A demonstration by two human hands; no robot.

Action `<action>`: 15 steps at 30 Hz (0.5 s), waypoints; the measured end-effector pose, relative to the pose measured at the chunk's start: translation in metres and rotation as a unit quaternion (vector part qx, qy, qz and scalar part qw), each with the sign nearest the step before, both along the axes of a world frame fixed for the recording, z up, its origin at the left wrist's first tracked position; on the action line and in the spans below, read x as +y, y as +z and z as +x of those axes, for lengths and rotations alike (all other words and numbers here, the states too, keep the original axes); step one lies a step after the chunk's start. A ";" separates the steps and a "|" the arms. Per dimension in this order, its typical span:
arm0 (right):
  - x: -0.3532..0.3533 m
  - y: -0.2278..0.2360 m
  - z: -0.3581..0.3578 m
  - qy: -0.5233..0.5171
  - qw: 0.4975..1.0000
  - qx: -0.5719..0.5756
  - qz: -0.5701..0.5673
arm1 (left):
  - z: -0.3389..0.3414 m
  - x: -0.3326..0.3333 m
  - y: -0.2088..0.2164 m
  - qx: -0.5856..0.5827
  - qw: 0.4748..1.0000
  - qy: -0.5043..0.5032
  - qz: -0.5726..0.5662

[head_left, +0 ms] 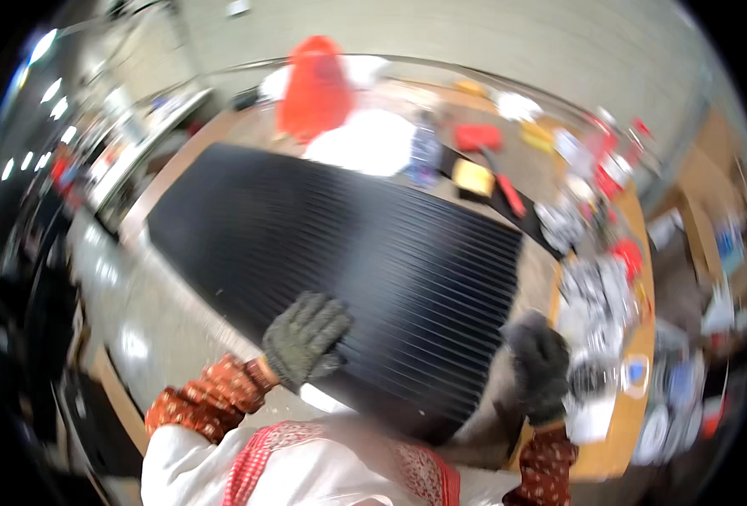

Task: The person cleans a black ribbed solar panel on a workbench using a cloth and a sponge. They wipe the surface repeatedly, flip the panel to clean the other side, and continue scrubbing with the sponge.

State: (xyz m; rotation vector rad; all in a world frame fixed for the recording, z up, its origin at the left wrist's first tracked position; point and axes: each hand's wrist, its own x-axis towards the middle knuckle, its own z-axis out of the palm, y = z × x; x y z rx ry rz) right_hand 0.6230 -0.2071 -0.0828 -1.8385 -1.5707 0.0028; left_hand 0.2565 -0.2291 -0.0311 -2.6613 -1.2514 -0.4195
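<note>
A large black ribbed sheet (331, 261) lies across the table in front of me, its ridges running roughly crosswise. My left hand (306, 337), in a dark grey-green work glove, rests flat on the sheet's near left edge with its fingers stretched out. My right hand (540, 367), in a matching glove, is just off the sheet's right end with its fingers curled. Blur hides whatever may be in that fist. Beyond the sheet are a yellow and black block (473, 179) and a tool with a red handle (511, 196).
A clear plastic bottle (425, 152), a bright orange-red bag (314, 91) and a white sheet (365, 142) stand or lie along the far side. Crumpled plastic wrap (593, 304) and red-capped bottles (614, 152) crowd the table's right side. Cardboard boxes (706, 177) are farther right.
</note>
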 end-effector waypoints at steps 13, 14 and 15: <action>0.072 0.085 -0.056 0.338 0.870 -0.360 0.004 | -0.081 0.012 -0.034 -0.109 0.994 -0.028 -0.009; 0.075 0.094 -0.079 0.332 0.866 -0.374 0.019 | -0.110 0.016 -0.037 -0.124 0.992 -0.010 0.000; 0.081 0.106 -0.104 0.350 0.844 -0.406 0.028 | -0.147 0.018 -0.039 -0.124 0.991 0.030 0.026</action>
